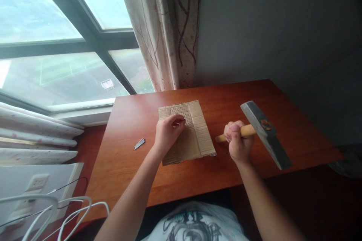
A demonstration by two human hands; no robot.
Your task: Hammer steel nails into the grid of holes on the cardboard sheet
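My right hand [239, 140] is wrapped round the wooden handle of a hammer [258, 118], whose big grey metal head is raised above the table to the right. Over a flat piece of brown cardboard [183, 143], my left hand [169, 131] is closed in a pinch. A nail, mostly hidden by the fingers, is between thumb and forefinger, close to a patch of small holes [182, 112] in the upper part of the cardboard. Left of the cardboard, several loose nails [139, 143] lie together in a small bundle.
The reddish-brown wooden table [121, 173] ends close to my body. Beyond it are a window [65, 79], a patterned curtain [166, 26] and a grey wall [268, 26]. White cables [90, 205] loop by a wall socket [38, 182] at lower left.
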